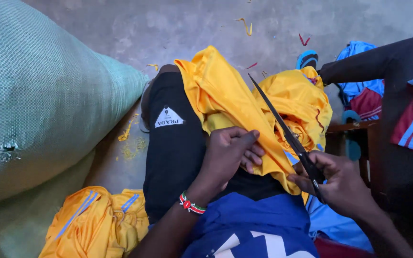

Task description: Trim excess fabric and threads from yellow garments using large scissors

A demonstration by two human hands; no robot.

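Two hands: both are seen at work over a lap draped in cloth.
Left hand (230, 150): closed on a fold of yellow fabric (225, 100), thumb on top, fingers curled under; a beaded bracelet (190, 204) is worn at the wrist.
Right hand (342, 184): closed around the handles of dark scissors (283, 126).
Scissors: long and slim, blades shut or nearly so; the long axis is run from lower right to upper left, tip pointed away over the fabric.
Fabric: shiny, bright yellow, crumpled, laid across a knee in black trousers (173, 153).
Sack: a large green woven sack (39, 91) is seen stuffed full at left; its contents are hidden.
Floor: more yellow garments (96, 224) are heaped below it.
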